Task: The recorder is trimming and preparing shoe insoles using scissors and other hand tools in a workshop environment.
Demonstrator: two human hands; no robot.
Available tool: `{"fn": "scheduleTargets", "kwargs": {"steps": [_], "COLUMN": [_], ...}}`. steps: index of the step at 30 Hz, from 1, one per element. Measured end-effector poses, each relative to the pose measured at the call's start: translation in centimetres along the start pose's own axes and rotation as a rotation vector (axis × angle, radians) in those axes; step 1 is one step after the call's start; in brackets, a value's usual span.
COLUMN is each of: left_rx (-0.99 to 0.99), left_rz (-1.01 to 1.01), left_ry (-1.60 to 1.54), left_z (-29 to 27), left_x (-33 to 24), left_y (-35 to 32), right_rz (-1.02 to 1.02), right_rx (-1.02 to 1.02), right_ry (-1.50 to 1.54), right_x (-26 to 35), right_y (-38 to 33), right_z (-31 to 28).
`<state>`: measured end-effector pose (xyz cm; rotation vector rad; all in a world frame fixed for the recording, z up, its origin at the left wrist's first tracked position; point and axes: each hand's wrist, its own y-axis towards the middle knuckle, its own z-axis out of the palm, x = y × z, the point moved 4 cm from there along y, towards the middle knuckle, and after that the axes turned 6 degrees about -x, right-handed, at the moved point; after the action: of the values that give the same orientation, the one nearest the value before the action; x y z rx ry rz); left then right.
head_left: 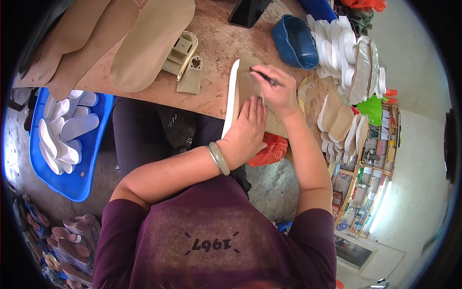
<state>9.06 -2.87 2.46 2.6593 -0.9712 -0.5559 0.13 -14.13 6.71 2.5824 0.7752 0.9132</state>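
Note:
My right hand [281, 91] is closed round a dark pen [263, 76], its tip touching or close over a tan insole-shaped sheet [247, 72]. My left hand [244, 132] lies with fingers stretched flat on the lower part of this sheet, pressing it against a white shoe sole [232, 91] whose left edge shows. Both sit at the front edge of the table, and the sole's lower end reaches past that edge. The palm and wrist hide part of the sole and sheet. A pale bangle [219, 158] circles my left wrist.
Large tan insole sheets [151, 43] and tan molded pieces [189, 74] lie on the wooden table [211, 48] to the left. A dark blue bin [294, 41], stacked white soles [339, 48] and tan insoles [337, 115] stand right. A blue crate [89, 178] of white soles is lower left.

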Motion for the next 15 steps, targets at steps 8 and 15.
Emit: {"fn": "scheduleTargets", "kwargs": {"steps": [8, 15], "left_rx": [-0.008, 0.024], "left_rz": [-0.007, -0.005], "left_ry": [0.051, 0.055], "left_z": [-0.3, 0.3], "left_x": [-0.1, -0.4], "left_y": [0.3, 0.4], "right_rz": [0.402, 0.757], "right_rx": [-0.413, -0.166], "right_ry": [0.093, -0.031], "right_x": [-2.0, 2.0], "right_y": [0.5, -1.9], "right_z": [-2.1, -0.9]}}
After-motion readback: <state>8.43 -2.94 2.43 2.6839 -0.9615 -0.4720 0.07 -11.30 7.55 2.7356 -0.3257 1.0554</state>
